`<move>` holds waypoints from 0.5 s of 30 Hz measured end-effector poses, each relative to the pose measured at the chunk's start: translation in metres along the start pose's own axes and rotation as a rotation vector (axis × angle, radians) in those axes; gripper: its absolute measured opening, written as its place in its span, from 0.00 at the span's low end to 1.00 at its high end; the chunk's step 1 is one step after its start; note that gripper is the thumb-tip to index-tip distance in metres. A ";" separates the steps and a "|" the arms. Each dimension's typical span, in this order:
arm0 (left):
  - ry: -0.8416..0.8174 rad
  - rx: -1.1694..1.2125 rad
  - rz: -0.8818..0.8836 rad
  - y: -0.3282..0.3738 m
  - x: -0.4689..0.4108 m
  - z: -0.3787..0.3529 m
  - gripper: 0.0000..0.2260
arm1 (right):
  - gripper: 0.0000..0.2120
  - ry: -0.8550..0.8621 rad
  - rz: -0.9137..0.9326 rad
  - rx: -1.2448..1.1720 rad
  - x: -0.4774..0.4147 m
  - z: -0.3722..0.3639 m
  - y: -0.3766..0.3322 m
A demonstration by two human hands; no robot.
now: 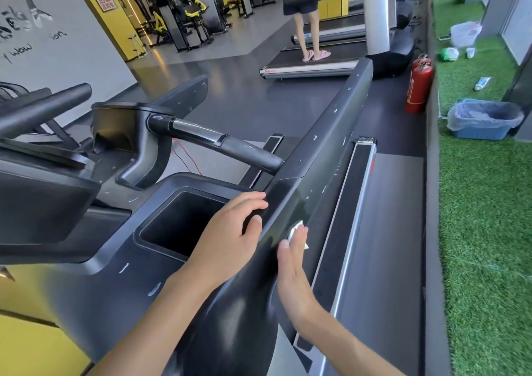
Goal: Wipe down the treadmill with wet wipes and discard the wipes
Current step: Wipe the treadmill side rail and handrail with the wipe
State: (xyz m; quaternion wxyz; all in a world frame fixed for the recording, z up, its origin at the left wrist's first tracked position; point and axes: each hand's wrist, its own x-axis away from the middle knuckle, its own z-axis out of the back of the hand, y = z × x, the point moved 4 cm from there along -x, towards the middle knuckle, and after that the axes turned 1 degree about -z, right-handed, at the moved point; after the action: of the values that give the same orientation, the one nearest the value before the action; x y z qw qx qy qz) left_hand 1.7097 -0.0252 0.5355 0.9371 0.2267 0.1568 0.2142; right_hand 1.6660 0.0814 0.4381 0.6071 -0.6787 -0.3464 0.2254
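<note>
The dark grey treadmill fills the near view, its long side arm point(328, 151) running away to the upper right. My right hand point(295, 272) lies flat with straight fingers against the outer face of that arm, pressing a small white wet wipe point(296, 228) under the fingertips. My left hand point(230, 231) rests on the arm's top edge beside the console's deep cup pocket point(184, 220), fingers curled over the edge. A black and silver handlebar point(218, 142) crosses behind the pocket.
The treadmill's belt and side rail point(357, 191) lie below on the right. A blue bin with a plastic liner point(483, 119) stands on green turf at right, two red fire extinguishers point(419, 85) near it. A person stands on another treadmill point(311, 67) ahead.
</note>
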 end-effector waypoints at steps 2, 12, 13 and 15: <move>0.004 0.004 0.002 0.000 0.000 0.000 0.14 | 0.27 0.029 0.029 0.017 -0.028 0.014 -0.003; 0.020 -0.017 -0.020 0.000 0.000 -0.001 0.15 | 0.33 -0.015 0.405 0.404 0.003 -0.007 0.018; 0.019 -0.028 -0.024 0.001 0.000 -0.002 0.15 | 0.35 0.010 0.417 0.448 -0.006 -0.001 0.017; 0.019 -0.045 -0.030 0.002 0.002 -0.002 0.15 | 0.33 0.084 0.412 0.458 -0.038 0.013 0.008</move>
State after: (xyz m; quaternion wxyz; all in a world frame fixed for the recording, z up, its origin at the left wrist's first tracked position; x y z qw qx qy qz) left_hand 1.7095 -0.0219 0.5348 0.9435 0.2011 0.1644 0.2060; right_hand 1.6331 0.0611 0.4234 0.6996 -0.5890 -0.1165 0.3874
